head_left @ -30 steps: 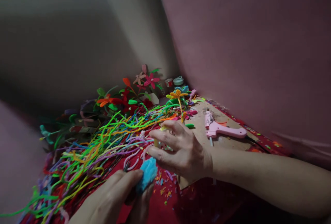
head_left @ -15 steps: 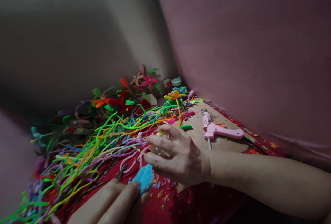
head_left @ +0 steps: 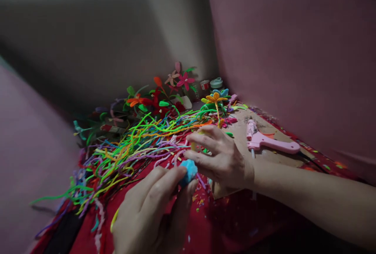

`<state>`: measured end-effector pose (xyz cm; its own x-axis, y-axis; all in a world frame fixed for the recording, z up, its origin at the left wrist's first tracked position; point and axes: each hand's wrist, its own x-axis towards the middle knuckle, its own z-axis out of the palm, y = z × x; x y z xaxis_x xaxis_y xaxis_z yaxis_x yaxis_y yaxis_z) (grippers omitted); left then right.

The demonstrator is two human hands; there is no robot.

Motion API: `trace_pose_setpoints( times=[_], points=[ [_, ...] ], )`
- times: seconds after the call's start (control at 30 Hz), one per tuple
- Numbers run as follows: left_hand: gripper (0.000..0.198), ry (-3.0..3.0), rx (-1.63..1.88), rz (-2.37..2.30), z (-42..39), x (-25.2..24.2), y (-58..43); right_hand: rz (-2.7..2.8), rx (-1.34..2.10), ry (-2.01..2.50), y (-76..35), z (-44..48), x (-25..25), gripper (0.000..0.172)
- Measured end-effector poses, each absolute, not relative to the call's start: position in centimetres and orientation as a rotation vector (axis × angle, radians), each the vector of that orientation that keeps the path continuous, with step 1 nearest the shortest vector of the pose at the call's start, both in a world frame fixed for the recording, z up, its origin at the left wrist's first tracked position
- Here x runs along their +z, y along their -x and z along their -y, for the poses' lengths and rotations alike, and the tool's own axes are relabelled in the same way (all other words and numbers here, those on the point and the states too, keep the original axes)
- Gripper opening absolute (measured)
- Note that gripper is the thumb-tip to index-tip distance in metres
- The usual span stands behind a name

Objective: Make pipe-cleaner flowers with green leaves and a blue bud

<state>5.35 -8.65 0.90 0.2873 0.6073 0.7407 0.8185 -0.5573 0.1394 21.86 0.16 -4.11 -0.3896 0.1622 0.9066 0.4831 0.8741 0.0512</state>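
A fuzzy bright-blue piece [head_left: 189,171], like a bit of chenille, is pinched between the thumb and fingers of my left hand [head_left: 149,203]. Just beyond it, my right hand [head_left: 220,156] reaches in from the right with curved, slightly parted fingers around a yellow-edged object [head_left: 193,145]. Most of that object is hidden by the fingers, so its kind does not show. The fingertips of both hands are close together, near the ends of many coloured pipe cleaners [head_left: 147,136].
A pink glue gun [head_left: 273,144] lies on a brown board [head_left: 273,160] at right, its cord running off. Pipe-cleaner flowers [head_left: 185,81] and a pale-lidded jar [head_left: 216,83] stand at the back corner by the walls. Coloured scraps [head_left: 199,199] litter the red cloth [head_left: 211,226].
My left hand has moved up and right with the blue piece, closer to my right hand. The view has shifted, so the scene sits farther right. My right hand keeps nearly the same pose.
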Motion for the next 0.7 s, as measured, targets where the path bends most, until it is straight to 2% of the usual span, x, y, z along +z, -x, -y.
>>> trace_pose_setpoints(
  times=[0.17,0.4,0.53,0.7],
  points=[
    [0.024,2.278,-1.174,1.261,8.2,0.7,-5.6,1.935,-0.349,0.489,-21.9,-0.2,-3.8,0.015],
    [0.045,2.436,-1.392,1.242,7.8,0.4,-4.3,1.905,-0.173,0.489,-21.9,-0.2,-3.6,0.016],
    [0.034,2.341,-1.482,1.316,7.3,0.3,-4.2,1.81,0.143,0.536,-21.8,-0.4,-3.6,0.015],
    [0.022,2.244,-1.389,1.389,5.4,-0.3,-4.7,1.531,0.719,0.538,-21.6,-0.8,-3.2,0.016]
  ],
)
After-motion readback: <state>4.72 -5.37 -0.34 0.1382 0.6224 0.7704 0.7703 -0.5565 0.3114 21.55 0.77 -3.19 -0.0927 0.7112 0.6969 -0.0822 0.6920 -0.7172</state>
